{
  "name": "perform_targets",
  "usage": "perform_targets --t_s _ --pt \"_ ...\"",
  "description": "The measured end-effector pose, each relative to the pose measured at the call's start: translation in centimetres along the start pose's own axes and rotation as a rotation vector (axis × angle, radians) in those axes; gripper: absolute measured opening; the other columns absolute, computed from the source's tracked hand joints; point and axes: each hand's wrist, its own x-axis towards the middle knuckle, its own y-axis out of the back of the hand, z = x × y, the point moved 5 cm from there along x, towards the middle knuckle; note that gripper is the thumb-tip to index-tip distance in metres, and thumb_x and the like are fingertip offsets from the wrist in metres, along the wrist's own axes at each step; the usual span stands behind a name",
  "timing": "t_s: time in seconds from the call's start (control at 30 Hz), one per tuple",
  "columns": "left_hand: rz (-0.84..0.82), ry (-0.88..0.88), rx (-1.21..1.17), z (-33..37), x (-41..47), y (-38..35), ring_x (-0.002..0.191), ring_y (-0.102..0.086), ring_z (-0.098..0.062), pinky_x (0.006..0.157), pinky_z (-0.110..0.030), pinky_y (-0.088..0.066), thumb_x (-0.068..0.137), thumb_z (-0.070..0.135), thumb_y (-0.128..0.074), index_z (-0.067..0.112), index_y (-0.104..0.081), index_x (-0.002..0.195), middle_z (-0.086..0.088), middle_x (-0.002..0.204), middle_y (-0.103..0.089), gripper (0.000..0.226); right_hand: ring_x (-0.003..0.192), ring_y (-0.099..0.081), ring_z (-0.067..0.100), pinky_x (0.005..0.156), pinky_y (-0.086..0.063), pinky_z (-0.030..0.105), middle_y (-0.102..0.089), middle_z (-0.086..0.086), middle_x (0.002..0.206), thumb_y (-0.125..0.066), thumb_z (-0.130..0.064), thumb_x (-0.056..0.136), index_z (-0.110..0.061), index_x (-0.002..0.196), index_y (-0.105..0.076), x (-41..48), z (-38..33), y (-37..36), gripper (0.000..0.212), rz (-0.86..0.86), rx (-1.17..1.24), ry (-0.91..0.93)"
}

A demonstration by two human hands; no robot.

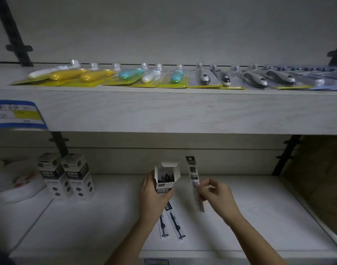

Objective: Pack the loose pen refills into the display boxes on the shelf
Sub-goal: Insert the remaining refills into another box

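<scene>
My left hand (154, 197) grips an open white display box (166, 175) upright over the lower shelf, its top flap up and dark refill tips showing inside. To its right, my right hand (215, 194) pinches a long packaged pen refill (194, 178) held nearly upright, apart from the box. Two more packaged refills (171, 224) lie flat on the lower shelf (259, 217) just below my left hand, partly hidden by it.
Two stacks of closed display boxes (66, 176) stand at the back left, beside a white round stack (14, 184). The upper shelf (163, 111) overhangs, carrying carded packs (125, 76) and a blue price tag (16, 114). Black brackets (286, 155) run up the back wall.
</scene>
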Motion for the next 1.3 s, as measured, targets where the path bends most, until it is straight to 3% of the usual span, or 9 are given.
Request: perform_targets --t_s 0.07,0.17,0.37,0.57,0.8,1.03,1.13,1.23,1.3 --pt "-0.014 -0.004 -0.012 0.1 0.1 -0.3 0.091 -0.06 -0.019 0.072 -0.027 -0.05 0.059 0.015 -0.082 0.015 -0.058 0.106 0.013 0.091 -0.053 0.052 0.058 -0.064 0.013 0.061 -0.053 0.021 -0.066 0.006 0.061 -0.064 -0.01 0.084 0.002 0.08 -0.062 -1.2 -3.0 0.8 0.013 0.004 0.187 0.068" --pt "-0.03 -0.013 -0.014 0.3 0.1 -0.7 0.095 -0.059 -0.015 0.075 -0.029 -0.051 0.059 0.022 -0.083 0.016 -0.057 0.111 0.005 0.098 -0.057 0.059 0.061 -0.068 0.017 0.065 -0.057 0.024 -0.07 0.011 0.066 -0.062 -0.004 0.084 0.004 0.082 -0.059 -2.2 -6.6 1.2 0.008 0.04 0.416 0.186" --pt "-0.033 -0.017 -0.011 0.8 0.0 -1.4 0.096 -0.058 -0.019 0.074 -0.029 -0.05 0.059 0.014 -0.082 0.012 -0.057 0.11 0.0 0.098 -0.058 0.057 0.067 -0.071 0.018 0.064 -0.054 0.019 -0.073 0.008 0.07 -0.066 -0.002 0.082 -0.003 0.078 -0.062 -2.8 -8.6 -0.8 0.005 0.223 0.481 0.287" --pt "-0.042 -0.038 -0.018 1.2 -0.1 -1.7 0.101 -0.058 -0.016 0.078 -0.038 -0.054 0.06 0.02 -0.082 0.019 -0.054 0.116 0.002 0.105 -0.059 0.062 0.067 -0.071 0.019 0.061 -0.053 0.018 -0.073 0.008 0.067 -0.067 -0.006 0.083 -0.012 0.074 -0.063 -2.6 -8.0 -2.6 0.011 0.305 0.539 0.237" --pt "-0.049 -0.026 -0.034 1.4 -0.4 -1.5 0.098 -0.06 -0.017 0.076 -0.039 -0.054 0.063 0.027 -0.077 0.02 -0.054 0.113 0.002 0.103 -0.06 0.056 0.066 -0.071 0.02 0.068 -0.058 0.033 -0.072 0.008 0.064 -0.067 -0.01 0.084 -0.011 0.078 -0.065 -2.3 -6.8 -4.0 0.006 0.275 0.412 0.208" --pt "-0.012 -0.026 -0.01 2.4 -0.5 -0.9 0.089 -0.057 -0.017 0.068 -0.02 -0.043 0.066 0.016 -0.077 0.016 -0.055 0.104 0.003 0.094 -0.055 0.044 0.061 -0.065 0.005 0.059 -0.05 0.014 -0.07 -0.01 0.071 -0.07 -0.017 0.081 -0.035 0.082 -0.064 -2.3 -6.3 -4.6 0.019 0.231 0.149 0.228" --pt "-0.01 -0.02 -0.011 1.8 -0.5 -0.7 0.089 -0.06 -0.016 0.068 -0.025 -0.05 0.064 0.02 -0.078 0.022 -0.053 0.1 0.003 0.095 -0.059 0.044 0.061 -0.066 0.01 0.06 -0.054 0.02 -0.071 -0.01 0.078 -0.069 -0.015 0.08 -0.029 0.088 -0.068 -2.4 -6.1 -4.5 0.016 0.219 0.188 0.219" --pt "-0.016 0.011 -0.021 0.9 -0.6 -0.4 0.092 -0.06 -0.01 0.072 -0.029 -0.053 0.061 0.025 -0.081 0.024 -0.055 0.105 0.006 0.098 -0.061 0.052 0.055 -0.063 0.021 0.053 -0.048 0.019 -0.068 0.006 0.064 -0.069 -0.014 0.081 -0.024 0.086 -0.068 -2.6 -5.9 -4.2 0.012 0.216 0.236 0.216" --pt "-0.003 0.02 -0.023 0.5 -0.8 -0.1 0.091 -0.06 -0.007 0.071 -0.029 -0.053 0.059 0.025 -0.083 0.025 -0.056 0.103 0.008 0.096 -0.059 0.052 0.057 -0.063 0.022 0.054 -0.048 0.019 -0.068 0.002 0.068 -0.067 -0.015 0.082 -0.026 0.084 -0.066 -2.6 -5.6 -4.0 0.011 0.228 0.25 0.206"
